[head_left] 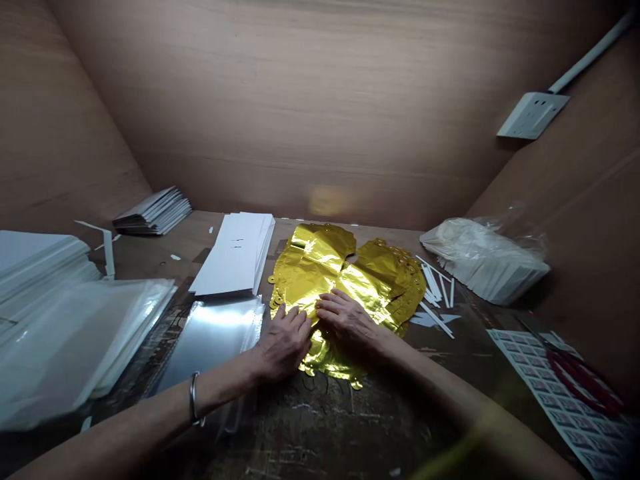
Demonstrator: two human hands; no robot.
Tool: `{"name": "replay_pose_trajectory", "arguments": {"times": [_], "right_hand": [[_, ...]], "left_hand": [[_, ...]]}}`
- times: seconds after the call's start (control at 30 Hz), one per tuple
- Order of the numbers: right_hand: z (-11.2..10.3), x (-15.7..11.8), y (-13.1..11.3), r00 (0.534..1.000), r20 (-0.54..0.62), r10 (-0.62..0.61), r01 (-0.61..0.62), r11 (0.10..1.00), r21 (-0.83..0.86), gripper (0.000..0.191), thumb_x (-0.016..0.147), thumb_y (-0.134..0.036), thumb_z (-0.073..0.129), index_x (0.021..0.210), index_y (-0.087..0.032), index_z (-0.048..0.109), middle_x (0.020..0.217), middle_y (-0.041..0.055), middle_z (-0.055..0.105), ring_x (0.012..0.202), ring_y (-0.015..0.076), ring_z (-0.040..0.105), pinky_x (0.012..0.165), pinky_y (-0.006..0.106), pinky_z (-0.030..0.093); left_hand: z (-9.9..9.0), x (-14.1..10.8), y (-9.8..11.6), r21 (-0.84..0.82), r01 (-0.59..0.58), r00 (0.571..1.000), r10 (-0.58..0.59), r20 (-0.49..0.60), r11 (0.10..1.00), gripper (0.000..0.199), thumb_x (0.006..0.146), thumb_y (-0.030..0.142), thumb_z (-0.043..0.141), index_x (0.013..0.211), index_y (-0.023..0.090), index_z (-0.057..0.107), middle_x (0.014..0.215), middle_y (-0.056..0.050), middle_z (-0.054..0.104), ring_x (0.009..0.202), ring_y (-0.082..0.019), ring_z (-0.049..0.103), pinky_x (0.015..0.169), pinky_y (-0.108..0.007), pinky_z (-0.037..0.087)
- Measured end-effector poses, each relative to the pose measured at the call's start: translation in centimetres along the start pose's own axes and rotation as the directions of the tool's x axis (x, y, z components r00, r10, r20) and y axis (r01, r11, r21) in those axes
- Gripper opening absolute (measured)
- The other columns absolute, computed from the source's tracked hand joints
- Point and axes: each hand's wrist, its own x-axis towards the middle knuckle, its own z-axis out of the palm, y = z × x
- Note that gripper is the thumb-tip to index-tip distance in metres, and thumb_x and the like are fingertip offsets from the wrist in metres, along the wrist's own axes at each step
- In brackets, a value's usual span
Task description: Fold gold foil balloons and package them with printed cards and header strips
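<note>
"Gold foil [320,267] in a crumpled heap, right in the middle of the table [310,427]. See it?"

"I see it. What are the hands doing?"

"Lying flat on it, palms down, fingers slightly apart. The left hand [283,343], with a metal bangle [194,399] at the wrist, rests its fingertips on the near part of the foil. The right hand [347,320] lies further onto the foil, just beside it. Neither one is closed around anything."

"And around them?"

"Left of the foil, a stack of white card [233,253] sits just behind clear plastic sleeves [213,340]. To the right, thin white strips [433,283] lie scattered, and past those is a plastic bag of white pieces [483,257]."

"What about that printed sheet [555,393]?"

"Lower right, rows of small labels, with a red coil [583,380] lying on it. The print is too small to read from here."
</note>
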Motion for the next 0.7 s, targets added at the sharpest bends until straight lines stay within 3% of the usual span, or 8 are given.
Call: {"name": "replay_pose_trajectory", "arguments": {"times": [0.13, 0.3, 0.43, 0.5, 0.57, 0.6, 0.67, 0.7], "right_hand": [[0.5, 0.1, -0.4, 0.995, -0.088, 0.040, -0.041, 0.999, -0.004, 0.019, 0.077, -0.015, 0.043, 0.092, -0.016, 0.053, 0.087, 0.0095, 0.060, 0.090, 0.0173, 0.050, 0.078, 0.033, 0.039], [-1.0, 1.6, -0.2, 0.984, -0.087, 0.155, -0.154, 0.988, 0.020, 0.018, 0.077, -0.019, 0.041, 0.081, -0.018, 0.058, 0.074, 0.0069, 0.060, 0.073, 0.0159, 0.052, 0.068, 0.028, 0.041], [-6.2, 5.7, 3.9, 0.923, -0.241, 0.301, -0.275, 0.952, 0.136, 0.018, 0.075, -0.023, 0.046, 0.064, -0.015, 0.059, 0.061, 0.0017, 0.056, 0.061, 0.0117, 0.050, 0.060, 0.022, 0.040], [-10.3, 8.0, 6.0, 0.782, -0.463, 0.417, -0.331, 0.908, 0.257, 0.026, 0.078, -0.026, 0.042, 0.063, -0.012, 0.058, 0.058, -0.0010, 0.054, 0.059, 0.0098, 0.049, 0.057, 0.020, 0.039], [-14.4, 9.5, 7.0, 0.613, -0.638, 0.466, -0.307, 0.885, 0.351, 0.030, 0.078, -0.031, 0.041, 0.064, -0.009, 0.058, 0.056, -0.0021, 0.051, 0.060, 0.0104, 0.050, 0.054, 0.021, 0.039], [-16.0, 9.8, 6.7, 0.580, -0.676, 0.454, -0.275, 0.890, 0.362, 0.031, 0.077, -0.031, 0.042, 0.065, -0.008, 0.058, 0.057, -0.0021, 0.051, 0.062, 0.0109, 0.051, 0.055, 0.021, 0.039], [-17.7, 9.1, 4.9, 0.567, -0.717, 0.406, -0.233, 0.914, 0.333, 0.028, 0.077, -0.030, 0.044, 0.068, -0.008, 0.060, 0.059, -0.0014, 0.054, 0.064, 0.0116, 0.053, 0.058, 0.023, 0.042], [-17.6, 8.3, 3.6, 0.599, -0.710, 0.372, -0.220, 0.928, 0.301, 0.025, 0.077, -0.028, 0.045, 0.070, -0.009, 0.061, 0.061, -0.0006, 0.056, 0.066, 0.0119, 0.055, 0.060, 0.024, 0.043]], "left_hand": [[0.3, 0.6, 0.4, 0.097, -0.005, 0.999, 0.010, -0.045, 0.995, 0.033, 0.075, 0.007, 0.024, 0.077, 0.012, 0.057, 0.073, -0.012, 0.056, 0.069, -0.022, 0.051, 0.068, -0.039, 0.038], [-1.8, 2.6, -0.6, -0.046, -0.048, 0.973, 0.036, -0.229, 0.998, 0.029, 0.078, 0.015, 0.027, 0.079, 0.013, 0.057, 0.070, -0.010, 0.056, 0.069, -0.021, 0.053, 0.070, -0.038, 0.040], [-5.0, 4.3, -1.5, -0.105, -0.065, 0.807, -0.010, -0.591, 0.992, 0.034, 0.079, 0.032, 0.038, 0.105, 0.011, 0.046, 0.105, -0.013, 0.052, 0.104, -0.024, 0.044, 0.087, -0.043, 0.033], [-5.6, 4.7, -1.5, -0.107, -0.047, 0.729, -0.039, -0.683, 0.993, 0.039, 0.078, 0.032, 0.042, 0.110, 0.011, 0.041, 0.118, -0.015, 0.043, 0.116, -0.025, 0.031, 0.093, -0.046, 0.027], [-5.1, 4.8, -1.4, -0.120, -0.083, 0.773, -0.012, -0.634, 0.989, 0.033, 0.079, 0.027, 0.040, 0.108, 0.012, 0.044, 0.120, -0.014, 0.043, 0.119, -0.024, 0.027, 0.095, -0.047, 0.023], [-4.4, 4.7, -1.4, -0.145, -0.109, 0.827, 0.008, -0.563, 0.983, 0.029, 0.079, 0.025, 0.039, 0.104, 0.013, 0.047, 0.118, -0.013, 0.045, 0.118, -0.024, 0.029, 0.095, -0.047, 0.023], [-2.9, 4.6, -1.7, -0.278, -0.099, 0.920, -0.018, -0.391, 0.955, 0.023, 0.077, 0.026, 0.042, 0.094, 0.015, 0.054, 0.108, -0.011, 0.053, 0.112, -0.024, 0.038, 0.093, -0.047, 0.027], [-2.2, 4.6, -2.1, -0.379, -0.031, 0.942, -0.099, -0.320, 0.925, 0.020, 0.076, 0.027, 0.044, 0.088, 0.016, 0.056, 0.100, -0.010, 0.057, 0.105, -0.024, 0.045, 0.090, -0.045, 0.032]]}}
